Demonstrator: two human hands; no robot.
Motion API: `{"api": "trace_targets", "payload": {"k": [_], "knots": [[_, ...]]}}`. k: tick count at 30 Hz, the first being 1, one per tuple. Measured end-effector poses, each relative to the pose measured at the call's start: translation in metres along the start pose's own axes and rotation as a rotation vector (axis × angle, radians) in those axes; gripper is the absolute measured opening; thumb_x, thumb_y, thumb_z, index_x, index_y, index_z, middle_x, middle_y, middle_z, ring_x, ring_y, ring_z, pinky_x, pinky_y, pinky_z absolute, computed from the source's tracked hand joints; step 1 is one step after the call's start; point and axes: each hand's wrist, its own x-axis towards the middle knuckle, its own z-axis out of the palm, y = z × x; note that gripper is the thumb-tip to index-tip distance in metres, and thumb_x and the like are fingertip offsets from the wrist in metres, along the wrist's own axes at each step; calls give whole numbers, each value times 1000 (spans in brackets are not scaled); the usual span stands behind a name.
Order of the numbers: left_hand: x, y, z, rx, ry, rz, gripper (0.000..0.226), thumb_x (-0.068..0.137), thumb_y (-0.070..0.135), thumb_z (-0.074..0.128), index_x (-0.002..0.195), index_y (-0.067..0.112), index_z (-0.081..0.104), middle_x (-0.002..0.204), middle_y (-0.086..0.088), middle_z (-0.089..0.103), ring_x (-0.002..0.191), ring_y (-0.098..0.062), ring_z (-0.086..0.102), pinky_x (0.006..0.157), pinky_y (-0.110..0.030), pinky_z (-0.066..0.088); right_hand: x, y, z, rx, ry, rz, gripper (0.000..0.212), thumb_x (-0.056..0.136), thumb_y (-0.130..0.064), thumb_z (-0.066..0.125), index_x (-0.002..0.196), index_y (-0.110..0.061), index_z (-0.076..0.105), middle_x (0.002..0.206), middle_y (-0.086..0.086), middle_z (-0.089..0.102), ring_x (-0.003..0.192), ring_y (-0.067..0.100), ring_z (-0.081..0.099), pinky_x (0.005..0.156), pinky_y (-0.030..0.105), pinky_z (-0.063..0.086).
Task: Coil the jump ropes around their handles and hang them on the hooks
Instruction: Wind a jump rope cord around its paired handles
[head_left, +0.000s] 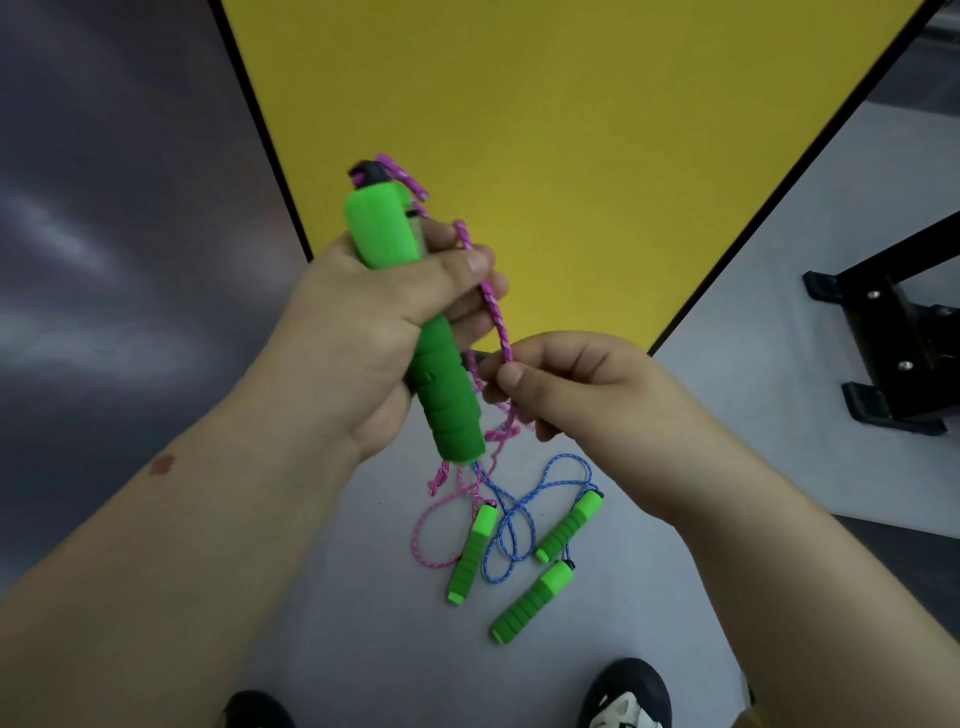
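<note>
Our left hand (363, 332) is clamped around a green foam handle (415, 322), holding it up at a tilt with its black cap end uppermost, the thumb pressed across the foam. The pink rope (498, 322) leaves that cap, runs down past the left fingers and into our right hand (571, 384), which pinches it between thumb and fingertips just beside the handle's lower half. Below, the rope trails down to the grey floor (363, 623), where its other green handle (472, 553) lies. A blue rope (519, 519) lies looped across it there, with its two green handles (569, 527) further right.

We judge the main risk to be that tangle: pulling slack upward could drag the blue rope along or snag the pink one under it. The pinch is also light, so the thin cord could slip and any turn we lay would fall loose.

The handle is ribbed foam, bright green; the rope is a thin pink braided cord. No hooks are in view.
</note>
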Motion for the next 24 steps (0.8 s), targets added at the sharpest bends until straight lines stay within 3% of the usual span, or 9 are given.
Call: {"api": "trace_targets", "payload": {"k": [2,4,7,10,14,17,20,22,24], "knots": [[3,3,-4,-49,44,9,20,92,-2,69,101,12,57,88,-7,74,82,-21,77,72,-33,63,0,1,1,-20,27,-28,15,100,-22,64,98,-21,79,90,6,77,74,12,57,69,29,49],[3,0,-7,-24,4,-17,18,92,-2,69,103,10,60,96,-12,77,92,-28,79,82,-40,65,2,0,0,82,106,-86,16,100,-19,62,97,-18,78,87,11,75,70,11,58,67,28,49],[0,-10,-6,374,-161,-11,35,77,10,79,110,8,68,106,-23,76,102,-43,73,93,-59,59,1,-7,-3,316,146,-153,18,100,-12,59,101,-12,77,72,-3,73,63,3,63,63,19,49],[-9,-17,4,626,-243,46,34,72,22,80,105,18,75,91,-9,79,91,-36,75,87,-58,60,1,-11,-3,434,143,-184,19,100,-10,58,107,-8,75,88,2,79,79,13,72,75,31,57],[-9,-19,9,327,-106,52,22,85,-4,77,96,12,67,76,1,74,70,-17,72,74,-40,65,2,-4,-6,267,185,-88,19,101,-19,59,99,-23,77,79,-7,75,69,3,63,68,25,45],[-5,-9,6,96,-21,26,23,90,-8,69,95,12,61,82,-4,73,73,-19,72,72,-37,64,0,0,-4,10,12,5,17,99,-25,62,99,-23,79,92,-1,79,80,2,65,71,17,47],[0,0,-3,39,37,56,23,90,-6,70,96,14,60,84,-4,75,75,-20,74,70,-34,63,0,3,-1,-130,9,23,13,98,-29,65,99,-30,79,91,-3,79,86,16,68,79,34,51],[0,0,-5,34,77,84,23,89,-6,71,97,13,60,83,-4,75,70,-18,72,68,-32,61,1,2,-1,-199,41,21,12,98,-28,65,96,-31,77,84,-5,77,75,20,63,70,36,50],[-2,-4,-1,33,88,96,24,88,-7,72,95,13,61,82,-5,75,68,-18,71,68,-32,61,0,1,-1,-260,57,35,16,96,-22,62,91,-28,76,70,-5,70,56,10,50,55,23,41]]}}
